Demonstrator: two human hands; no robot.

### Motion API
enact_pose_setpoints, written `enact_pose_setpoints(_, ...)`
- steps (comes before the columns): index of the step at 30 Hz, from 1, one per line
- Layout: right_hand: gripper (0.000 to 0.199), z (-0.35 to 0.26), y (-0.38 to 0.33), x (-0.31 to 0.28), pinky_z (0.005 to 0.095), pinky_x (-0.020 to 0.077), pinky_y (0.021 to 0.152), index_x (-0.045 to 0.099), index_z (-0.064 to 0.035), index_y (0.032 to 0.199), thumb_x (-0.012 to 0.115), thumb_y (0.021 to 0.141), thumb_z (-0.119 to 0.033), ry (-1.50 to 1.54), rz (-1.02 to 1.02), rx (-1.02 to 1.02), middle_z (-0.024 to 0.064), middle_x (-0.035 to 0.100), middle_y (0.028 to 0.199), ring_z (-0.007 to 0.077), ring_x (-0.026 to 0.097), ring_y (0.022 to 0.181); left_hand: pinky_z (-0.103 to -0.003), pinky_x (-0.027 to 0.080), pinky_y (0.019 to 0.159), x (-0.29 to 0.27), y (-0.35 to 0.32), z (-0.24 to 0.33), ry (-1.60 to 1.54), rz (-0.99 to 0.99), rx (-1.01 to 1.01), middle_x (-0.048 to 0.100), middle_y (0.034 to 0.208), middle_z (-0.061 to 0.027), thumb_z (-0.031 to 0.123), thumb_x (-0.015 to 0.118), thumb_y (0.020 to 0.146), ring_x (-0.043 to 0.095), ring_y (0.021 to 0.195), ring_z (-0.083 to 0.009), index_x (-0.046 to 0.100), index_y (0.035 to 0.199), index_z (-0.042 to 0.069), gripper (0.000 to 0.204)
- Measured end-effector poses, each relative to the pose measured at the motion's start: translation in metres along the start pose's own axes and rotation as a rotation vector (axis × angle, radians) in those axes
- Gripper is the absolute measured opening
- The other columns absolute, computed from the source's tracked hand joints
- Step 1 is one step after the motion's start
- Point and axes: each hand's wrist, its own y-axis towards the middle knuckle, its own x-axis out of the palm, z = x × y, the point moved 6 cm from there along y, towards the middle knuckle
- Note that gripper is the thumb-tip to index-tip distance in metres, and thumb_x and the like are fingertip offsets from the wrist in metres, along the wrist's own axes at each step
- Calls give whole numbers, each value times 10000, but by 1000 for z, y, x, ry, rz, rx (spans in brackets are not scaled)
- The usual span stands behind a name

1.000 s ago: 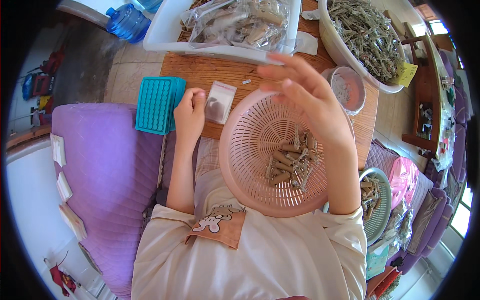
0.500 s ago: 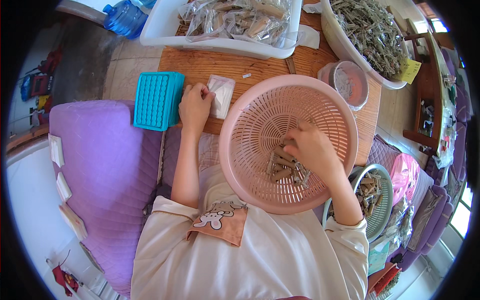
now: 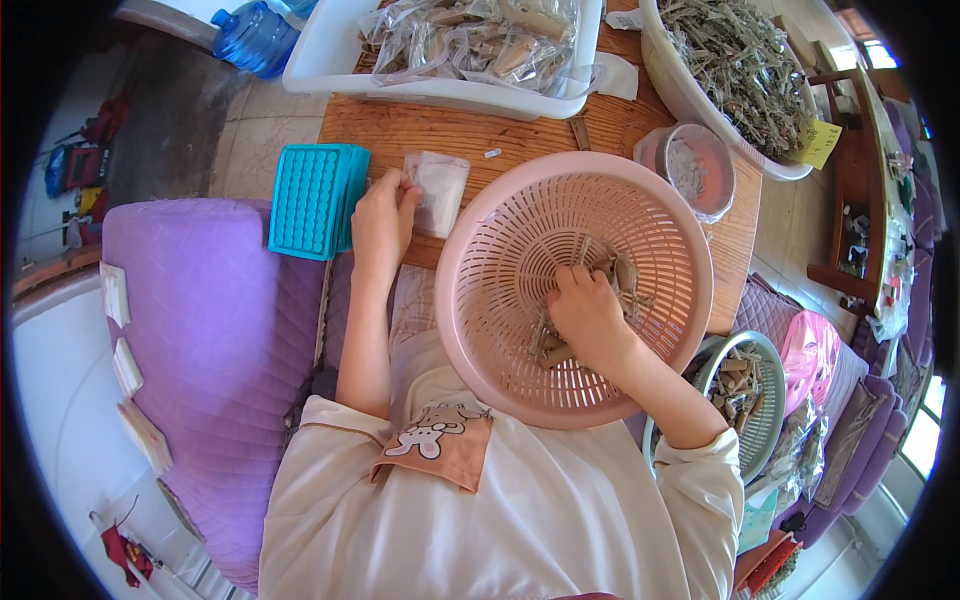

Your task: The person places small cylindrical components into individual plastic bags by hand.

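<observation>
On the wooden table, a clear flat plastic bag (image 3: pixel 441 192) lies beside the pink basket, and its left edge is raised. My left hand (image 3: pixel 384 222) pinches that edge between thumb and forefinger. A teal tray block with rows of round hollows (image 3: pixel 305 203) stands just left of this hand. In the round pink slotted basket (image 3: pixel 490 240) lie several small brown rolls (image 3: pixel 557 354) with bits of clear wrap. My right hand (image 3: pixel 590 318) reaches into the basket with curled fingers down among the rolls; its fingertips are hidden, so what they grip cannot be made out.
At the back, a white tub (image 3: pixel 430 98) holds bagged brown pieces. Back right is a large basin (image 3: pixel 655 50) of wrapped dried stalks, with a clear round container (image 3: pixel 712 208) before it. A green basket (image 3: pixel 770 425) with brown pieces sits by my right elbow.
My left hand has drawn up the left edge of the plastic bag. My right hand has moved left within the basket, and some rolls now show beyond it on its right.
</observation>
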Motion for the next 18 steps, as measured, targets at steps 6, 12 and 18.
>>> enact_pose_setpoints(6, 192, 13, -7, -26, 394, 416, 740, 535, -18, 874, 591, 709, -100, 528, 49, 50, 119, 509, 847, 296, 518, 872, -300, 447, 590, 4, 3, -3, -179, -148, -120, 617, 750, -139, 205, 619, 776, 593, 663, -207, 590, 808, 8, 202)
enact_pose_setpoints(12, 237, 42, -16, -56, 329, 452, 648, 421, -13, 1036, 456, 888, -195, 1231, 136, 313, 100, 477, 747, 233, 558, 688, -230, 426, 620, 25, -3, -21, -588, -281, -280, 620, 783, -64, 217, 601, 805, 545, 694, -93, 597, 910, -27, 266)
enact_pose_setpoints(18, 405, 50, -22, -55, 308, 466, 610, 359, -27, 1140, 360, 916, -365, 2055, 384, 186, 44, 405, 712, 192, 534, 703, -243, 427, 677, 37, -4, -17, -725, -310, -181, 619, 855, -74, 223, 579, 817, 555, 742, -115, 589, 939, -45, 295)
